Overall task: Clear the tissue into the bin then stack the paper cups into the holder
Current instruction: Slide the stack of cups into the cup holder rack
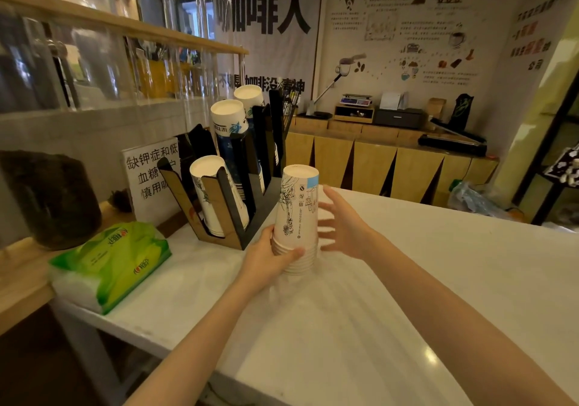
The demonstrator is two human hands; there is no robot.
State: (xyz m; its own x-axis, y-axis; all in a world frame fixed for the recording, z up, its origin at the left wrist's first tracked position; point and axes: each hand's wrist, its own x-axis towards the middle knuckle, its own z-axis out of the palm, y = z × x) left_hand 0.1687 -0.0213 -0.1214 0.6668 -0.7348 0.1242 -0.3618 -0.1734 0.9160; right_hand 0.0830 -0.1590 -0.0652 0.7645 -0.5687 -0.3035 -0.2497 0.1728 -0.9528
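Note:
A stack of white paper cups [296, 214] with line drawings stands upside down on the white counter [407, 280]. My left hand [269, 258] grips its lower rims from the left. My right hand [341, 224] is open just to the right of the stack, fingers spread and close to the cups. Behind and left stands a black and brown cup holder [232, 214] with tilted slots. One slot holds white cups [210, 192], another blue cups [230, 129], a third more cups [249, 97].
A green tissue pack [109, 261] lies at the counter's left end. A printed sign [150, 177] leans behind the holder, beside a dark glass jar [50, 198]. A wooden cabinet [391, 167] stands beyond the counter's far edge. No bin is in view.

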